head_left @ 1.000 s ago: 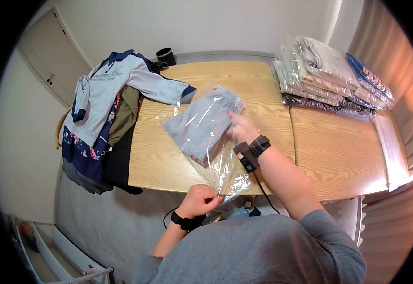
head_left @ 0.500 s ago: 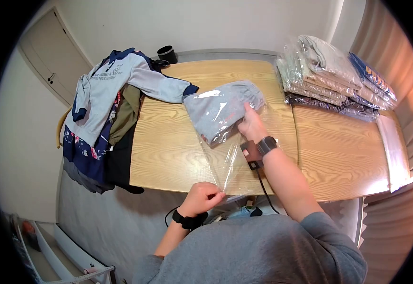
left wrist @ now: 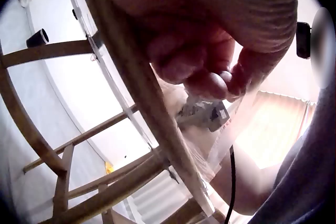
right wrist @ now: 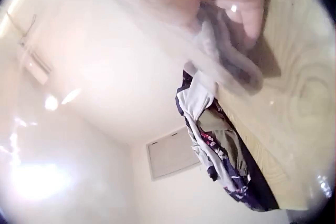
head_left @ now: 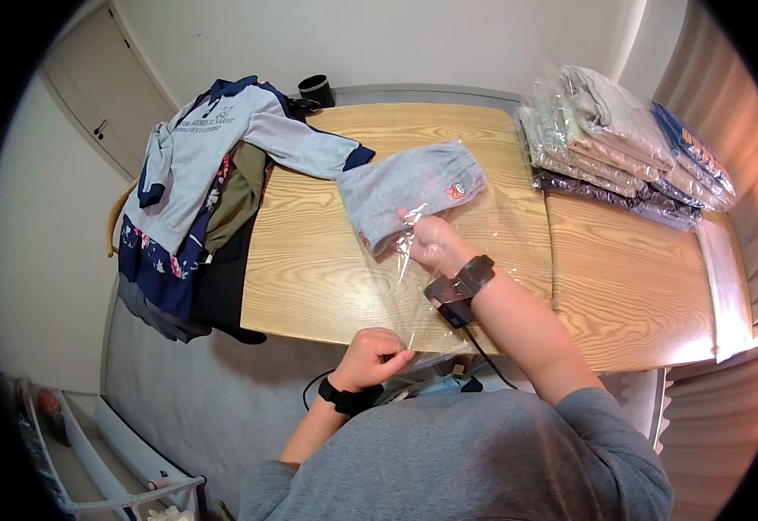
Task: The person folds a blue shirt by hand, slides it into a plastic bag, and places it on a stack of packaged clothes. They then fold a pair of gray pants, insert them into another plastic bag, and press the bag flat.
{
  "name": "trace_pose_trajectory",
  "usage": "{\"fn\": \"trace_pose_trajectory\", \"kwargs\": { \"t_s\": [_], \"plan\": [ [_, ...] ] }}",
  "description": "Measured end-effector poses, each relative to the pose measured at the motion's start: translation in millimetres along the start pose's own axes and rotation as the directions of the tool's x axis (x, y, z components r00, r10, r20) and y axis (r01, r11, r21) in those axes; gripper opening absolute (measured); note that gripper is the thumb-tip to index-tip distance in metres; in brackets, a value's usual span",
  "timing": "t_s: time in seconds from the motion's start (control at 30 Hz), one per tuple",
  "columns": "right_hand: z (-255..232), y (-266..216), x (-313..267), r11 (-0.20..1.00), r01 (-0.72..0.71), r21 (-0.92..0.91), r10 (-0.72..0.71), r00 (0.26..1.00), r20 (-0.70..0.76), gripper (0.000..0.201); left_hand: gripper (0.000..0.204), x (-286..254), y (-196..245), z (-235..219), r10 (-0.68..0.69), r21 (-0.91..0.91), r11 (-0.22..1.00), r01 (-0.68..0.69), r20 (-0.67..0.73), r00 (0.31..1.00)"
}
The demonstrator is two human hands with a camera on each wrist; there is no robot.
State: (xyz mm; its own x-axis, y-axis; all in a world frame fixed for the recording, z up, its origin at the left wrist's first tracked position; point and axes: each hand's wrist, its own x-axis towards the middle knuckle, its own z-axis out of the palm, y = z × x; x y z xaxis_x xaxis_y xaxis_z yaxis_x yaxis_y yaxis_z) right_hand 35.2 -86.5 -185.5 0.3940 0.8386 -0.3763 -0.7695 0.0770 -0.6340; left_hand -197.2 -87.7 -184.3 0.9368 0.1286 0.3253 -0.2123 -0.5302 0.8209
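Observation:
A folded pair of grey pants [head_left: 400, 187] with an elastic waistband and small red prints lies inside a clear plastic bag [head_left: 396, 317] on the table. My right hand [head_left: 433, 243] reaches into the bag and grips the near folded edge of the pants. In the right wrist view the folded grey fabric [right wrist: 231, 56] sits between thumb and fingers. At the table's front edge my left hand [head_left: 368, 358] pinches the bag's near end between thumb and curled fingers. From below, the left wrist view shows those fingertips [left wrist: 210, 85] together on the film.
A heap of clothes [head_left: 201, 187] hangs over the table's left end, one sleeve reaching toward the pants. Bagged folded garments [head_left: 605, 148] are stacked at the back right. Flat plastic bags [head_left: 724, 291] lie along the right edge. A dark cup-shaped bin [head_left: 316, 90] stands behind the table.
My right hand has moved from the waistband side to the near left edge of the pants. The pants have shifted right and away from me. My left hand stays on the bag's near end.

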Motion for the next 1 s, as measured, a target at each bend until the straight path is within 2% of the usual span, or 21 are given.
{"fn": "trace_pose_trajectory", "kwargs": {
  "t_s": [0.03, 0.07, 0.1, 0.13, 0.17, 0.2, 0.23, 0.27, 0.33, 0.37, 0.43, 0.47, 0.53, 0.57, 0.63, 0.67, 0.73, 0.83, 0.9, 1.0],
  "plan": [
    [14.1, -9.5, -19.1, 0.995, -0.04, -0.091, 0.034, 0.997, -0.067, 0.033, 0.023, 0.0, -0.5, -0.4, 0.001, 0.014, 1.0, -0.002, 0.003, 1.0],
    [13.2, -17.8, -22.1, 0.995, -0.038, -0.09, 0.032, 0.997, -0.073, 0.033, 0.023, 0.4, -0.9, -0.5, 0.003, 0.009, 1.0, -0.003, 0.007, 1.0],
    [9.9, -29.8, -24.6, 0.909, -0.138, -0.393, 0.1, 0.988, -0.117, 0.033, 0.023, 0.4, -0.7, -0.3, 0.005, 0.013, 1.0, -0.005, -0.008, 1.0],
    [7.0, -37.3, -28.2, 0.725, -0.235, -0.648, 0.153, 0.971, -0.182, 0.036, 0.024, 0.1, -0.2, 0.8, 0.007, 0.014, 1.0, -0.007, -0.022, 1.0],
    [4.8, -40.8, -33.1, 0.726, -0.242, -0.644, 0.152, 0.969, -0.193, 0.036, 0.024, -0.2, 0.4, 2.1, 0.008, 0.004, 1.0, -0.008, -0.015, 1.0],
    [6.3, -45.7, -41.1, 0.388, -0.002, -0.922, -0.193, 0.978, -0.083, 0.034, 0.025, -0.3, 1.4, 3.4, -0.047, -0.012, 0.999, 0.047, -0.018, 0.999],
    [5.7, -49.3, -45.5, -0.09, 0.138, -0.986, -0.437, 0.885, 0.164, 0.032, 0.026, 0.6, 2.8, 4.8, -0.101, -0.024, 0.995, 0.1, -0.02, 0.995],
    [4.9, -50.7, -44.6, -0.09, 0.13, -0.987, -0.441, 0.884, 0.156, 0.032, 0.024, 2.0, 4.6, 5.7, -0.098, -0.073, 0.993, 0.096, -0.023, 0.995],
    [7.2, -53.3, -35.7, -0.261, 0.21, -0.942, -0.617, 0.714, 0.33, 0.03, 0.022, 4.9, 10.3, 4.6, -0.093, -0.062, 0.994, 0.092, -0.013, 0.996],
    [0.9, -52.2, -23.4, -0.263, 0.207, -0.942, -0.621, 0.711, 0.33, 0.03, 0.021, 6.1, 11.7, 4.3, -0.094, -0.047, 0.994, 0.094, -0.009, 0.996],
    [-20.7, -44.2, 12.8, -0.64, -0.046, -0.767, -0.704, 0.436, 0.561, 0.037, 0.022, 4.9, 7.6, 9.7, -0.052, -0.055, 0.997, 0.052, -0.01, 0.999],
    [-23.3, -46.6, 21.9, -0.64, -0.047, -0.767, -0.707, 0.426, 0.564, 0.037, 0.023, 5.2, 6.4, 12.1, -0.014, -0.062, 0.998, 0.013, -0.015, 1.0],
    [-19.8, -54.3, 30.2, -0.603, -0.259, -0.754, -0.711, 0.604, 0.361, 0.049, 0.018, 2.6, 4.9, 14.8, 0.002, -0.043, 0.999, -0.002, 0.015, 1.0],
    [-19.5, -59.0, 33.3, -0.601, -0.259, -0.756, -0.716, 0.595, 0.366, 0.049, 0.014, 0.2, 0.9, 15.4, 0.004, -0.029, 1.0, -0.003, 0.041, 0.999],
    [-10.7, -67.7, 25.6, -0.641, -0.294, -0.709, -0.628, 0.732, 0.265, 0.061, 0.013, 0.1, 3.1, 15.4, -0.003, -0.016, 1.0, 0.004, 0.031, 1.0],
    [-5.8, -70.5, 23.2, -0.641, -0.293, -0.71, -0.627, 0.732, 0.265, 0.061, 0.014, -0.6, 1.9, 14.9, -0.006, 0.001, 1.0, 0.006, 0.04, 0.999],
    [-0.7, -75.8, 24.0, -0.706, -0.288, -0.647, -0.486, 0.861, 0.147, 0.069, 0.015, 0.6, 1.1, 15.1, -0.007, 0.017, 1.0, 0.007, 0.047, 0.999],
    [-6.9, -73.5, 34.5, -0.72, -0.3, -0.625, -0.494, 0.855, 0.159, 0.07, 0.017, 1.7, 2.8, 14.5, 0.018, -0.007, 1.0, -0.018, 0.035, 0.999],
    [-12.3, -71.5, 41.2, -0.701, -0.293, -0.65, -0.517, 0.836, 0.181, 0.07, 0.019, 1.9, 1.8, 11.5, -0.015, 0.06, 0.998, 0.008, 0.107, 0.994],
    [-16.1, -69.8, 50.6, -0.66, -0.287, -0.694, -0.565, 0.799, 0.207, 0.069, 0.02, 6.4, 6.1, 10.0, -0.02, 0.017, 1.0, 0.019, 0.065, 0.998]
  ]
}}
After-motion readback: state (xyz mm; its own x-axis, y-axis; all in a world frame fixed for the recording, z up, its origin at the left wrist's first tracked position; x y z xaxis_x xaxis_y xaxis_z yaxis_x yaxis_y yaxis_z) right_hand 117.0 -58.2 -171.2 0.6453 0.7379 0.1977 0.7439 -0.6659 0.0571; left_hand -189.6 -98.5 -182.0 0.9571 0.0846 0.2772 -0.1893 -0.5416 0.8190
